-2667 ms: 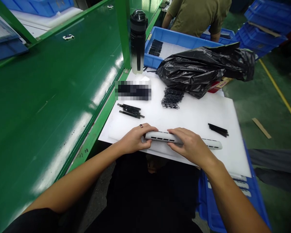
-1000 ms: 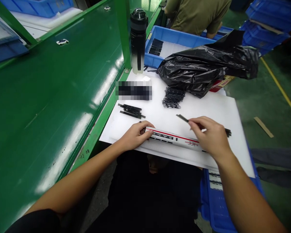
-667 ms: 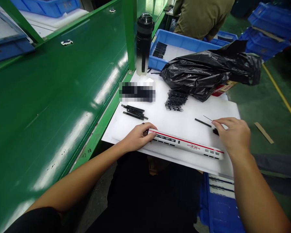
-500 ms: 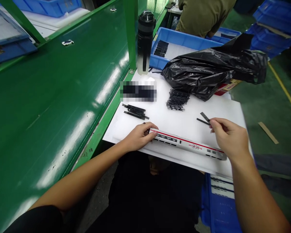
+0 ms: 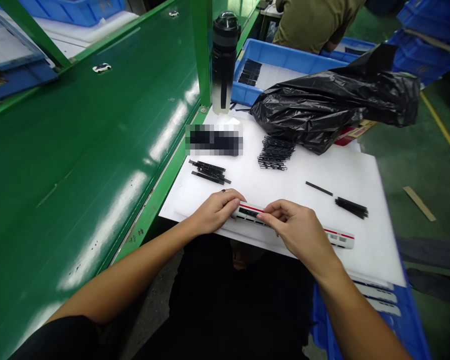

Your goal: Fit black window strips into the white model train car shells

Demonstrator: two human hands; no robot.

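A white model train car (image 5: 339,238) with a red stripe lies along the near edge of the white table. My left hand (image 5: 217,210) grips its left end, thumb in front and fingers behind. Over the middle of the car, my right hand (image 5: 296,225) pinches a thin dark strip (image 5: 248,212) against the row of windows. My right fingers cover part of the strip and of the car. Farther right, a single black strip (image 5: 319,188) lies near a small bundle of black strips (image 5: 351,207).
Black window-frame parts (image 5: 276,152) and more dark strips (image 5: 210,172) lie beyond the car. A bottle (image 5: 224,65), a blue bin (image 5: 285,62) and a black plastic bag (image 5: 315,107) stand at the back. A green partition (image 5: 97,150) borders the left. A co-worker (image 5: 315,25) sits beyond.
My right hand has moved left with the dark strip, from the table's right side onto the car's windows. The bundle of strips it covered now shows. My left hand stays on the car.
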